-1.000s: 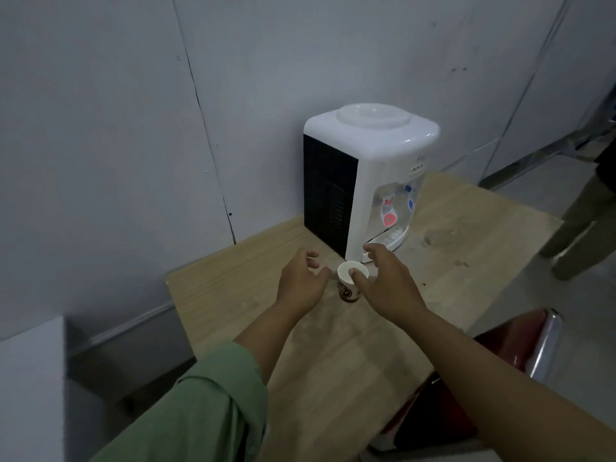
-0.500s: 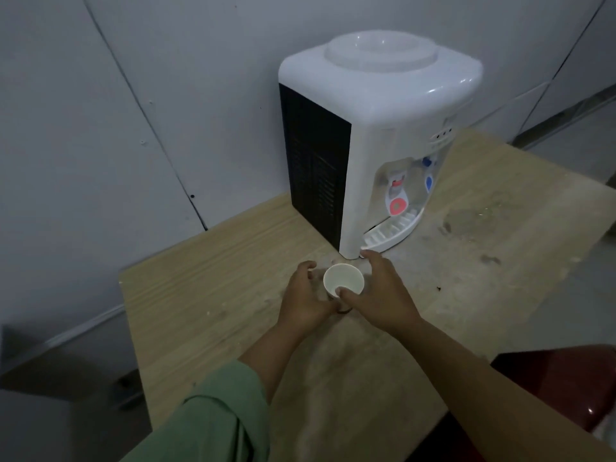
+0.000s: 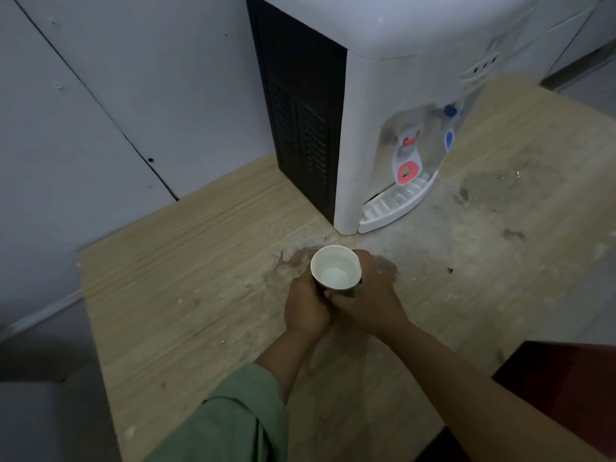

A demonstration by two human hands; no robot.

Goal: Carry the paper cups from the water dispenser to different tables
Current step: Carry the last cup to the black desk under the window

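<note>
A white paper cup (image 3: 336,267) with a dark printed outside is held upright between both hands, just above the wooden table (image 3: 186,261). My left hand (image 3: 305,303) wraps its left side and my right hand (image 3: 366,295) wraps its right side. The cup's inside looks pale; whether it holds water I cannot tell. The white water dispenser (image 3: 393,95) with a black side panel stands behind the cup, its red tap (image 3: 407,151) and blue tap (image 3: 450,128) facing right.
Grey wall panels (image 3: 100,95) run behind the table. The tabletop is stained and dusty around the dispenser's drip tray (image 3: 396,203). A dark red chair (image 3: 560,395) sits at the lower right, past the table's near edge.
The view has moved much closer to the dispenser. Both hands have closed around the cup and drawn it slightly back toward me; the person at the far right is out of view.
</note>
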